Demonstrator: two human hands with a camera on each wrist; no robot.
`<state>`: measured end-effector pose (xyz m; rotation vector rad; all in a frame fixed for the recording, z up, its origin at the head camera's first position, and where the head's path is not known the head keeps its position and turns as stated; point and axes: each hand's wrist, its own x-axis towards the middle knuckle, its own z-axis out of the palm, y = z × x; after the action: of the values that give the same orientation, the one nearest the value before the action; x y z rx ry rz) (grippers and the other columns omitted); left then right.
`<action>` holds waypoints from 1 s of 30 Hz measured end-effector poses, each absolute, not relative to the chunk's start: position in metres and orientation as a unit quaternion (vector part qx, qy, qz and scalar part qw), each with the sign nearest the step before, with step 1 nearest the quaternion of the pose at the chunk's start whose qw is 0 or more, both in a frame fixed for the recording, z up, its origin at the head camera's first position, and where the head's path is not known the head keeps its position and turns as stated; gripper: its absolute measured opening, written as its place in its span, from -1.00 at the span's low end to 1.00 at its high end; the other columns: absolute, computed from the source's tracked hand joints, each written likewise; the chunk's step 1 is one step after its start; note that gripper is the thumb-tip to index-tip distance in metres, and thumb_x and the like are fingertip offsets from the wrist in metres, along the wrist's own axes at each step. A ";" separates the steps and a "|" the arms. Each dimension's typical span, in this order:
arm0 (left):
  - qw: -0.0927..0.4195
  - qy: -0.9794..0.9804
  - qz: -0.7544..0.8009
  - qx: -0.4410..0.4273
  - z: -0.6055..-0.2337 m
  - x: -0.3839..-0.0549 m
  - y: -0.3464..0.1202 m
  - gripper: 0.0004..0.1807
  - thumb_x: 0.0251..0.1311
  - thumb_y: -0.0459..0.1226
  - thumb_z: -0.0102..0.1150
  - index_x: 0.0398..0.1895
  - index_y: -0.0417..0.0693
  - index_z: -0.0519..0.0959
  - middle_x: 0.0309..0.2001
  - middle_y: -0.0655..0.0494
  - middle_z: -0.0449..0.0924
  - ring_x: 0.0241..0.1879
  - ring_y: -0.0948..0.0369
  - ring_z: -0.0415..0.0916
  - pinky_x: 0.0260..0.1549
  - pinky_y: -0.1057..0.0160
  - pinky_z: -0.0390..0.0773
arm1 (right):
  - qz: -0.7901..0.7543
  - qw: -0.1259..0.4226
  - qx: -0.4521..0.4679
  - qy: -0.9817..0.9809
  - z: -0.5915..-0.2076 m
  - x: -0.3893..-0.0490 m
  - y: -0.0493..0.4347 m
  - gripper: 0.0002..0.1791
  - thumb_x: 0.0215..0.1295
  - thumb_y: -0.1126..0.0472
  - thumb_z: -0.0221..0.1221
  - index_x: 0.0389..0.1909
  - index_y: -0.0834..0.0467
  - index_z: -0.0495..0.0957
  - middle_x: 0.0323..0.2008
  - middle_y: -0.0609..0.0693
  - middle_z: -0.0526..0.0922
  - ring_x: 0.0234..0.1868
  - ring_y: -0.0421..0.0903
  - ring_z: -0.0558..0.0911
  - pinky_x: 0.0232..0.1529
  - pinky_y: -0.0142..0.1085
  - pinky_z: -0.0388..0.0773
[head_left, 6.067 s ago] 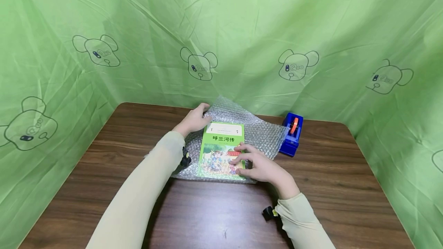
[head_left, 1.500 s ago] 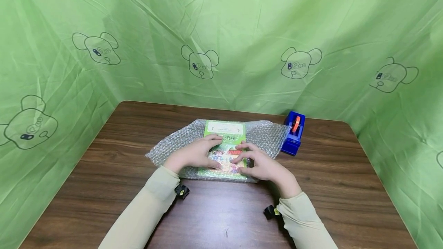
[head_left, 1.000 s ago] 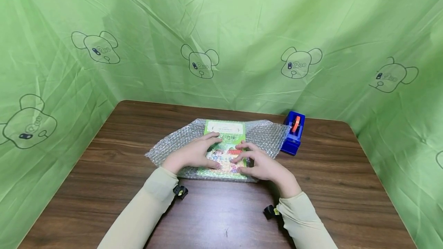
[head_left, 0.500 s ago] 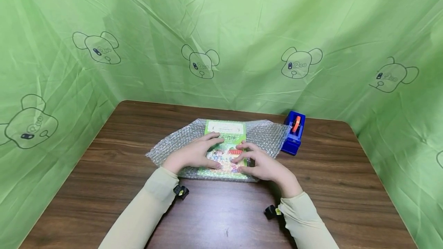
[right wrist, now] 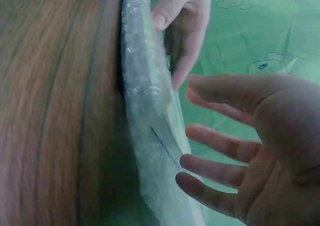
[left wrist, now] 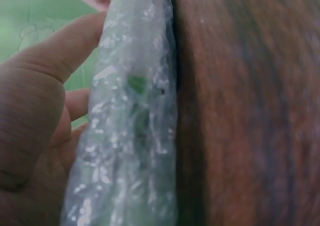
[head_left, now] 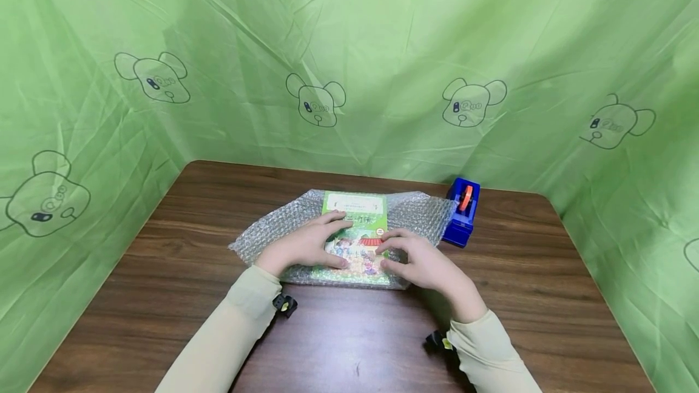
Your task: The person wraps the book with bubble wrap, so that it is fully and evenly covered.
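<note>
A book point(head_left: 357, 241) with a green illustrated cover lies in a sheet of bubble wrap point(head_left: 284, 223), which spreads out to both sides. Over the left part of the book rests my left hand point(head_left: 306, 244), its fingers spread on the wrapped cover. My right hand point(head_left: 423, 262) hovers at the book's right edge with loosely bent fingers. In the right wrist view its thumb stands apart from the wrap, and whether a lower fingertip touches it I cannot tell. The left wrist view shows the folded wrap edge point(left wrist: 130, 151) beside the left thumb point(left wrist: 55, 50).
A blue tape dispenser point(head_left: 459, 232) with an orange roll point(head_left: 466, 198) stands behind and right of the wrap, close to its right corner. The brown wooden table point(head_left: 327, 344) is bordered by a green printed curtain point(head_left: 382, 47) at the back and sides.
Since the oldest frame, my left hand has left the wrap's back edge and come down onto the book; the wrap's left side now lies spread out. Just now my right hand has shifted slightly right.
</note>
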<state>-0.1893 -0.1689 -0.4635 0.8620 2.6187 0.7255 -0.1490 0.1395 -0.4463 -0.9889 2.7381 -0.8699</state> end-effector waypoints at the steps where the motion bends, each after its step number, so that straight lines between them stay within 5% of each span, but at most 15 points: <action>1: 0.145 0.909 0.253 0.299 -0.464 -0.189 -0.169 0.10 0.22 0.21 0.55 0.75 0.13 0.26 0.77 0.02 0.02 0.69 -0.15 0.07 0.59 -0.38 0.12 | -0.287 0.040 -0.317 0.903 -0.445 -0.148 0.142 -0.75 0.48 0.16 0.41 0.10 0.08 0.79 0.28 0.16 0.69 0.31 0.21 0.65 0.37 0.23 0.56; 8: 0.148 0.907 0.256 0.299 -0.466 -0.189 -0.170 0.10 0.23 0.21 0.55 0.76 0.13 0.24 0.78 0.01 -0.01 0.71 -0.16 0.03 0.60 -0.38 0.07 | -0.343 -0.011 -0.234 0.910 -0.441 -0.147 0.169 -0.74 0.41 0.19 0.47 0.05 0.17 0.79 0.00 0.00 0.81 -0.13 0.03 0.77 -0.11 -0.11 0.77; 17: 0.150 0.905 0.255 0.304 -0.465 -0.189 -0.170 0.10 0.25 0.20 0.53 0.76 0.11 0.23 0.78 0.00 -0.03 0.71 -0.16 0.01 0.61 -0.37 0.08 | -0.389 0.025 -0.164 0.906 -0.450 -0.159 0.202 -0.78 0.47 0.20 0.44 0.03 0.19 0.78 -0.20 -0.09 0.82 -0.22 -0.13 0.75 -0.17 -0.30 0.71; 30: 0.152 0.904 0.257 0.304 -0.466 -0.190 -0.170 0.09 0.26 0.20 0.53 0.76 0.13 0.23 0.78 0.00 -0.03 0.71 -0.17 0.00 0.60 -0.38 0.06 | -0.363 0.080 -0.116 0.921 -0.448 -0.162 0.241 -0.82 0.48 0.09 0.43 -0.08 0.11 0.81 -0.28 -0.07 0.81 -0.32 -0.07 0.74 -0.27 -0.31 0.62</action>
<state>-0.1901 -0.1699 -0.4664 0.8737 2.5954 0.7379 -0.1622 0.2410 -0.4481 -0.3480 2.7561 -1.0849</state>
